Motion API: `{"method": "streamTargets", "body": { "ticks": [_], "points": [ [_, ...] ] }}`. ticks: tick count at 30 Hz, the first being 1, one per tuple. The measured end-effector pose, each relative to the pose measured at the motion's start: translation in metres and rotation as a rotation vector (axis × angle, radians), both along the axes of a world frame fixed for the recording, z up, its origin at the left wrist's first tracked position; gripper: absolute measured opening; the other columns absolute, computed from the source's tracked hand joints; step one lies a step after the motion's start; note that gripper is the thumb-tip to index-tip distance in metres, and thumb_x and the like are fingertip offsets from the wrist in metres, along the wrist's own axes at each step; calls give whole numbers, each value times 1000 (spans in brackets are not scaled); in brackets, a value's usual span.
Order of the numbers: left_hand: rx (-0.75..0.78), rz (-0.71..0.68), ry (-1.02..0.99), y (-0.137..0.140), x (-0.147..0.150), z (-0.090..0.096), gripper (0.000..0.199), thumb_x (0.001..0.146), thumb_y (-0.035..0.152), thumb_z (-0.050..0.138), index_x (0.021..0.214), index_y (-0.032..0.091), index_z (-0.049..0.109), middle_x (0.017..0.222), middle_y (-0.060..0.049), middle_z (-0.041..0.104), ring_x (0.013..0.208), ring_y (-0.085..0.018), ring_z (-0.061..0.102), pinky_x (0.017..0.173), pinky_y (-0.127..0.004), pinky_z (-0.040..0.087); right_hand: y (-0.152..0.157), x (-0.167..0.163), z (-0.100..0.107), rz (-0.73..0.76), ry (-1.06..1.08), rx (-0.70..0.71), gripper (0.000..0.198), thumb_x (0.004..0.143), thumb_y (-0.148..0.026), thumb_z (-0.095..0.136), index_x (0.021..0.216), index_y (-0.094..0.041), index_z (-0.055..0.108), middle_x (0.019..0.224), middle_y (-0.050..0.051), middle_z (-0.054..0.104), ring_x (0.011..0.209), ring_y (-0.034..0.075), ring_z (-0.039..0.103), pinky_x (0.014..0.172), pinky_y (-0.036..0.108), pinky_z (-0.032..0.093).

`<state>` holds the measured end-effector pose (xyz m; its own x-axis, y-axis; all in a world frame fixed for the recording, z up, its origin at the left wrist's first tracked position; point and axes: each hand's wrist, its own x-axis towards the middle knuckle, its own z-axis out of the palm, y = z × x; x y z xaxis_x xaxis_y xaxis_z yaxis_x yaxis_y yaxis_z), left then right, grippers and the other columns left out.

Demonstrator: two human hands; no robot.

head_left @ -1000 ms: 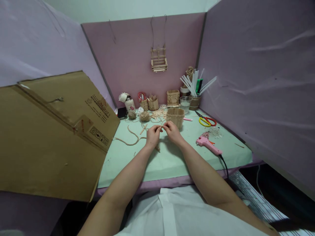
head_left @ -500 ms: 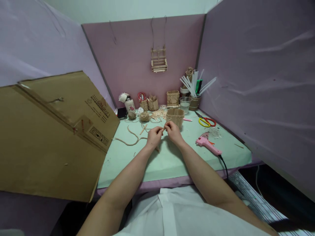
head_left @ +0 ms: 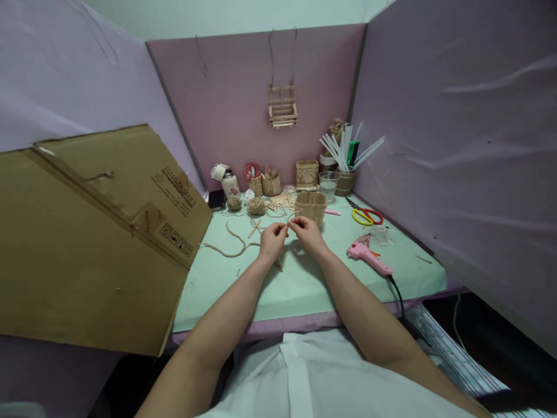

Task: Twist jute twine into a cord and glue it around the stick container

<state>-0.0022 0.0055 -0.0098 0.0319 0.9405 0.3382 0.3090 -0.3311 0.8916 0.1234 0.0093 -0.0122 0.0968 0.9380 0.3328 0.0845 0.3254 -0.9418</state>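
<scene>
Above the middle of the table, my left hand (head_left: 272, 239) and my right hand (head_left: 308, 232) meet fingertip to fingertip. Both are closed in a pinch on a thin tan strand of twine (head_left: 290, 218), mostly hidden by the fingers. Just behind my right hand stands a small basket of wooden sticks (head_left: 310, 203). A thicker braided cord (head_left: 235, 254) curves over the table to the left of my left hand. Crossed wooden sticks (head_left: 254, 229) lie beyond that hand, near a ball of twine (head_left: 256, 206). Part of a brown piece (head_left: 278, 263) shows beneath my left wrist.
To the right lie a pink glue gun (head_left: 369, 258) with a black cable and scissors (head_left: 368, 216) with yellow and red handles. A cup of clear liquid (head_left: 328, 184) and holders of sticks stand behind. A large cardboard sheet (head_left: 108, 244) leans along the left side.
My hands stay joined at nearly the same spot, with the fingertips shifted slightly left. A bit of the strand now shows above them. The view has moved a little.
</scene>
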Motion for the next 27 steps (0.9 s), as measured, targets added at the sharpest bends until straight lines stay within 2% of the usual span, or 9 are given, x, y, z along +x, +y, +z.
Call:
{"method": "streamTargets", "body": {
  "ticks": [8, 14, 18, 22, 27],
  "points": [
    [55, 20, 108, 0, -3, -2, 21, 80, 29, 55, 86, 16, 70, 69, -1, 66, 63, -13, 58, 63, -24, 42, 3, 1, -2, -56, -102, -1, 20, 69, -36, 56, 71, -17, 63, 72, 3, 65, 70, 17, 57, 68, 30, 44],
    [62, 12, 154, -2, -4, 0, 18, 81, 27, 56, 80, 18, 71, 66, 0, 66, 63, -13, 57, 63, -23, 41, -1, 1, 1, -103, -116, -54, 20, 68, -35, 59, 65, -16, 64, 67, 3, 64, 66, 16, 56, 64, 28, 42],
    [75, -7, 142, -1, -4, 0, 17, 80, 26, 55, 77, 18, 70, 66, -1, 66, 65, -14, 58, 64, -24, 42, -2, 1, 1, -56, -44, -54, 20, 68, -35, 60, 68, -16, 63, 66, 1, 62, 64, 15, 53, 61, 26, 41],
    [82, 7, 88, 2, -3, -2, 16, 79, 26, 57, 80, 16, 70, 74, -4, 68, 71, -15, 59, 68, -26, 43, 1, 1, 0, -13, -25, -15, 20, 70, -37, 59, 69, -17, 62, 66, 1, 61, 64, 14, 52, 61, 27, 42],
    [139, 91, 93, 8, -2, -7, 10, 74, 21, 58, 75, 15, 67, 77, -5, 67, 73, -15, 58, 71, -27, 44, 2, -2, -4, -104, -215, 121, 13, 74, -28, 56, 68, -18, 61, 76, 4, 64, 75, 18, 57, 72, 31, 44]
  ]
}}
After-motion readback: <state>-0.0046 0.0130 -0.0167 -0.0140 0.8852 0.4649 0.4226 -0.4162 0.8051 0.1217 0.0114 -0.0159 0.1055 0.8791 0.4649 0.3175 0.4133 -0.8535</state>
